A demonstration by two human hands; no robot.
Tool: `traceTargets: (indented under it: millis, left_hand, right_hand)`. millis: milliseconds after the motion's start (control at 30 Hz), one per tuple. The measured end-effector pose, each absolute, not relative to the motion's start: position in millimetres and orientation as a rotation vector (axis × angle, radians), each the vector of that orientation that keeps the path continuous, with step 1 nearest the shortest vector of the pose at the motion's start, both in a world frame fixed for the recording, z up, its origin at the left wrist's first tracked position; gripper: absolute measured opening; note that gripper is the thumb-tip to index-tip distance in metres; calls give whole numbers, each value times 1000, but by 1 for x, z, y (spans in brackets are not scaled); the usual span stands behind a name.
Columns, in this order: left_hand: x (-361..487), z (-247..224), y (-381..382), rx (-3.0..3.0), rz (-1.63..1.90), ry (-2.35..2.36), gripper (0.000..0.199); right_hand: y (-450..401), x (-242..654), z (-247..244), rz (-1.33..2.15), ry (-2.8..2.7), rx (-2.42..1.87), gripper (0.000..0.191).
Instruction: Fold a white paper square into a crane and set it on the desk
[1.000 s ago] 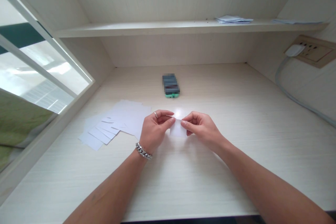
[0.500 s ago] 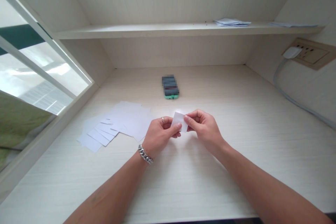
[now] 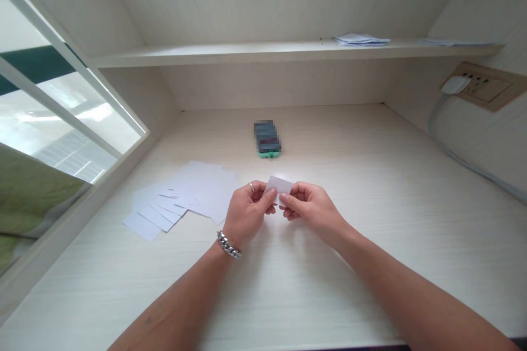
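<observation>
A small white paper point(image 3: 280, 183) is pinched by the left hand point(image 3: 247, 208) and the right hand point(image 3: 312, 205) above the middle of the worktop point(image 3: 296, 296), its handling seemingly unfinished; whether it is folded cannot be told. Loose sheets point(image 3: 209, 186) are spread, unheld, toward the left edge.

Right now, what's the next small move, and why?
Perhaps have the bare right hand slide its thumb outward along the small white paper piece, smoothing it, while the bare left hand steadies it: both thumbs rest on its near face, tips close together.
</observation>
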State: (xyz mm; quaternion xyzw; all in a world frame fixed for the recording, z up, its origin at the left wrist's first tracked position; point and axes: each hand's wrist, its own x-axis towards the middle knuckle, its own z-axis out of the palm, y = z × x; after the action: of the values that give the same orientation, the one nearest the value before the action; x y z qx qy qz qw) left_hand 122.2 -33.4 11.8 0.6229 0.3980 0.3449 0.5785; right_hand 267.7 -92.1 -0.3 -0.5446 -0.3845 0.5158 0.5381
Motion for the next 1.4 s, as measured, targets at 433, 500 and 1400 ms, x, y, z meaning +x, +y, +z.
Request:
traceTargets:
  millis: [433,500,1400]
  left_hand:
    - [119,12,-26,1395,832,935,20]
    - [118,13,-26,1389,886,959,20]
    - [115,28,-21,1505,664,769,22]
  right_hand:
    - [-94,271,2,1240,-1141,-1340,18]
    - [-94,271,3,1266,-1125,-1326,17]
    - [-97,289,14,1122,-1188,-1311,24]
